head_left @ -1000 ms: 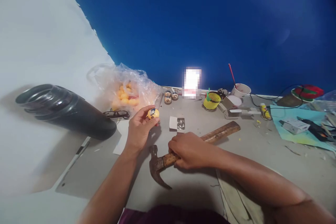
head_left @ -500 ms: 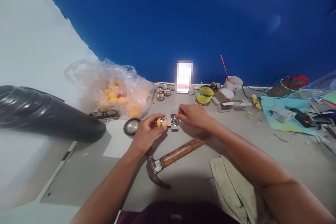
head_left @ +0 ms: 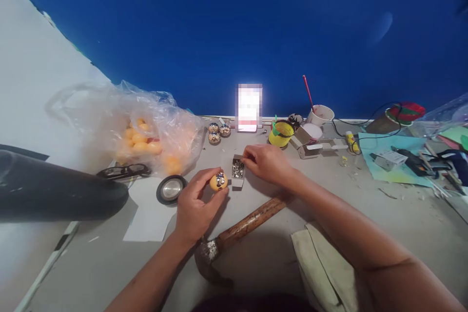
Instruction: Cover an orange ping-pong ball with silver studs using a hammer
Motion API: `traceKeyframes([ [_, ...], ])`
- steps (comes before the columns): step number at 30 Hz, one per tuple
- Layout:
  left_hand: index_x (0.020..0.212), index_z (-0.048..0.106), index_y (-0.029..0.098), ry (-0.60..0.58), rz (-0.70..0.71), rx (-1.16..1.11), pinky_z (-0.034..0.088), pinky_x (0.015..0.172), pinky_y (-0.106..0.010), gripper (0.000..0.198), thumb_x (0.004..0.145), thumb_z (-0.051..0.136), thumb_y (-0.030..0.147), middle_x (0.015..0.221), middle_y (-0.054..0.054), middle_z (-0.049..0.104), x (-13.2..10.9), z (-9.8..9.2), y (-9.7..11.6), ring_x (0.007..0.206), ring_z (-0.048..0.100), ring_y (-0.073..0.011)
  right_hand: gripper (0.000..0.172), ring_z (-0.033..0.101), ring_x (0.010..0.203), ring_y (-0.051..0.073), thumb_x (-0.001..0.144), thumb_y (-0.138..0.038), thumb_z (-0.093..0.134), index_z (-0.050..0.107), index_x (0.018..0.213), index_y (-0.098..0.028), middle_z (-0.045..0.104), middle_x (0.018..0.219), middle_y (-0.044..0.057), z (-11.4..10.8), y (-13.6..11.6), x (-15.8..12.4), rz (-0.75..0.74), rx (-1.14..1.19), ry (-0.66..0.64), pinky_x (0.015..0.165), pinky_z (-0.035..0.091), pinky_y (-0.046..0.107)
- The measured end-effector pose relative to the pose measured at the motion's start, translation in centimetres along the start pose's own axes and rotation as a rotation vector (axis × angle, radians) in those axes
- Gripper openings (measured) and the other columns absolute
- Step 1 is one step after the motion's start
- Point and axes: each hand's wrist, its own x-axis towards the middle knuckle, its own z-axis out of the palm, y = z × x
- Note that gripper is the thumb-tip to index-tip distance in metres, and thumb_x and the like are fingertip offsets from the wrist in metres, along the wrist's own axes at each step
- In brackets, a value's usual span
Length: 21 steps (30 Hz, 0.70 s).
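My left hand (head_left: 195, 202) pinches an orange ping-pong ball (head_left: 215, 184) between thumb and fingers. Several shiny silver, tack-like studs sit on the ball's upper side. Just right of it stands a small open cardboard box (head_left: 237, 183) full of small silver pieces (head_left: 238, 169). At the box's right edge is my right hand (head_left: 266, 163), its fingertips pressed together; anything between them is too small to make out. A claw hammer (head_left: 252, 219) with a wooden handle lies below both hands. Three silver-studded balls (head_left: 214, 137) are grouped near the wall.
On the left are a clear plastic bag (head_left: 171, 126) of orange balls, glasses (head_left: 126, 171), a round metal lid (head_left: 171, 188) and a dark cylinder (head_left: 58, 187). A yellow cup (head_left: 281, 134), a white cup (head_left: 321, 116) and a bright screen (head_left: 249, 107) stand by the wall. Right front lies a cloth (head_left: 321, 263).
The camera view has shifted, so the table things sit lower and further left. My left hand has drawn the ball slightly away from the box and turned it; my right hand stays at the box.
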Motion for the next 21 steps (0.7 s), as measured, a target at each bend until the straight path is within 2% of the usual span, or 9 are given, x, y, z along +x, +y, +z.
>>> traceKeyframes([
  [3,0.115,0.073,0.024,0.004,-0.008,0.026,0.054,0.099,-0.038,0.035,0.080,0.076,0.030,0.119,-0.007,0.074,0.2,0.0,-0.6,0.106,0.069,-0.0259,0.019,0.062,0.079,0.020,0.096,-0.029,0.054,0.070,0.091,-0.019,0.075,0.092,0.007,0.6,-0.3,0.0,-0.021,-0.004,0.046,0.063,0.027,0.030],
  [7,0.113,0.074,0.022,-0.026,-0.078,0.005,0.055,0.096,-0.037,0.034,0.080,0.075,0.032,0.115,-0.007,0.075,0.5,0.2,-0.6,0.102,0.071,-0.0254,0.018,0.063,0.080,0.020,0.096,-0.029,0.055,0.070,0.091,-0.019,0.075,0.092,0.007,1.5,0.3,0.6,-0.003,0.018,0.013,0.065,0.028,0.030],
  [9,0.112,0.074,0.022,-0.046,-0.089,0.009,0.055,0.095,-0.037,0.034,0.080,0.075,0.032,0.114,-0.007,0.075,0.6,0.2,-0.5,0.101,0.071,-0.0254,0.017,0.064,0.081,0.021,0.096,-0.029,0.055,0.070,0.097,-0.019,0.075,0.094,0.007,1.8,0.5,0.7,0.009,0.020,0.013,0.065,0.029,0.030],
  [12,0.113,0.074,0.022,-0.074,-0.099,0.020,0.054,0.096,-0.037,0.034,0.079,0.074,0.031,0.114,-0.007,0.075,0.5,0.2,-0.5,0.101,0.071,-0.0253,0.020,0.064,0.084,0.021,0.097,-0.028,0.054,0.068,0.108,-0.020,0.074,0.099,0.007,2.0,0.5,0.5,0.002,0.017,0.086,0.066,0.031,0.030],
  [14,0.113,0.073,0.022,-0.080,-0.118,0.016,0.054,0.096,-0.038,0.035,0.080,0.074,0.031,0.115,-0.007,0.075,0.6,0.1,-0.6,0.101,0.071,-0.0254,0.020,0.063,0.086,0.020,0.099,-0.029,0.052,0.069,0.105,-0.021,0.072,0.098,0.006,1.9,0.2,0.2,-0.047,-0.010,0.102,0.067,0.033,0.030],
  [17,0.112,0.073,0.022,-0.081,-0.137,0.007,0.055,0.096,-0.038,0.034,0.080,0.072,0.031,0.115,-0.007,0.076,0.7,0.2,-0.9,0.103,0.071,-0.0257,0.020,0.064,0.088,0.021,0.098,-0.033,0.056,0.072,0.097,-0.021,0.069,0.096,0.007,2.0,-0.5,-0.1,-0.102,-0.087,0.001,0.067,0.035,0.031],
  [21,0.112,0.074,0.022,-0.084,-0.131,0.016,0.056,0.095,-0.038,0.034,0.079,0.071,0.031,0.112,-0.007,0.077,1.0,0.2,-0.9,0.100,0.072,-0.0252,0.023,0.066,0.089,0.023,0.096,-0.038,0.060,0.074,0.097,-0.021,0.069,0.098,0.009,2.7,-1.1,-0.1,-0.051,-0.181,-0.116,0.065,0.038,0.031],
])
